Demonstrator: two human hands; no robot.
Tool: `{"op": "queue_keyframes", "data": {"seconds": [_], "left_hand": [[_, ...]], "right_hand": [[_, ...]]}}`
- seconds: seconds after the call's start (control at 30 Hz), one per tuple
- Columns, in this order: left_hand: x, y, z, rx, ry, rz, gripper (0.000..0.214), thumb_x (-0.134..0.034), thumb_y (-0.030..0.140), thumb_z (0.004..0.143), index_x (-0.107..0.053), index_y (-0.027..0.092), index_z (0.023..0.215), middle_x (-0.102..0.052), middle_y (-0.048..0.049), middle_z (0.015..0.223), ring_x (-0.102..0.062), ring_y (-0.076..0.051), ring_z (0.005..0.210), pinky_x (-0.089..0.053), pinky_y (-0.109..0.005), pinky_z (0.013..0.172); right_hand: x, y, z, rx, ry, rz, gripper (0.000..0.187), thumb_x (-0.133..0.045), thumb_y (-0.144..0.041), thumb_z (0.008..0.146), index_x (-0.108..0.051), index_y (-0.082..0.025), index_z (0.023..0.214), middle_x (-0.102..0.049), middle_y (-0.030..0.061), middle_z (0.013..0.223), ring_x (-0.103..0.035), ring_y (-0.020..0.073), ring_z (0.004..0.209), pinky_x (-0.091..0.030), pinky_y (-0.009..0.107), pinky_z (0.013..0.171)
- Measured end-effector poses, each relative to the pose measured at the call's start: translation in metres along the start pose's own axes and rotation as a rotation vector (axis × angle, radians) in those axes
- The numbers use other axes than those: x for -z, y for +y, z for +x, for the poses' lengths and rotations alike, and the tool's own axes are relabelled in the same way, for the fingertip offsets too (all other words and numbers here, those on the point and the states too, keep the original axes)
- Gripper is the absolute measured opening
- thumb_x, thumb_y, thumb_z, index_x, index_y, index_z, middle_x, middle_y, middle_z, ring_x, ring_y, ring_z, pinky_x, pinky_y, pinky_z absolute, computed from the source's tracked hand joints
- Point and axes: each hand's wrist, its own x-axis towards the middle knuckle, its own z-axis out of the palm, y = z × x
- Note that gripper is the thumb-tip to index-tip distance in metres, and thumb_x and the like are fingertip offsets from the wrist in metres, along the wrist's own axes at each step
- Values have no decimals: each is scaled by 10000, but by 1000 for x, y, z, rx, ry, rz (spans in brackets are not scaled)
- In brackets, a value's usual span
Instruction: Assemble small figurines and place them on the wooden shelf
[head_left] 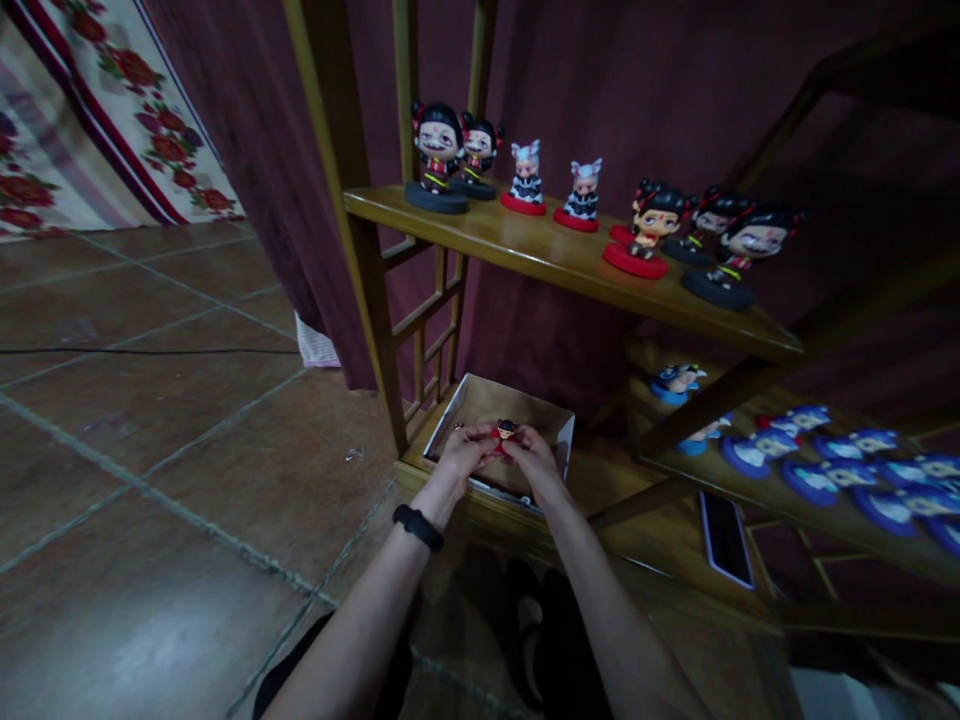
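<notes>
Between my two hands is a small figurine (506,430) with black hair and a red base, held just above an open cardboard box (566,440). My left hand (466,450) is closed on its left side, and my right hand (532,455) grips it from the right. Fingers cover much of the lower part of the figurine. The box rests on the bottom board of a wooden shelf (555,262). Inside the box, something small shows at the left, too dim to name.
Black-haired figurines (439,150) and white-haired figurines (527,178) stand on the upper board. Several blue-based figurines (757,450) fill a lower board at the right. A phone (726,538) lies on the bottom board. A shelf post (371,300) rises left of the box.
</notes>
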Motion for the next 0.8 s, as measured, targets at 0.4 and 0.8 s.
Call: {"op": "queue_keyframes", "data": {"seconds": [0.4, 0.8], "left_hand": [[1, 2, -1, -16, -3, 18, 241, -691, 195, 628, -645, 141, 859, -645, -23, 662, -580, -76, 534, -444, -177, 520], [4, 2, 2, 4, 31, 29, 230, -706, 183, 608, -640, 142, 824, -649, -24, 673, -588, -79, 550, -445, -177, 529]], "right_hand": [[1, 1, 0, 34, -21, 2, 225, -678, -268, 581, -557, -209, 761, -625, -31, 754, -575, 108, 615, -476, 240, 595], [0, -1, -2, 67, -16, 70, 269, -636, -253, 615, -600, -227, 880, -650, 0, 850, -607, 141, 729, -506, 266, 633]]}}
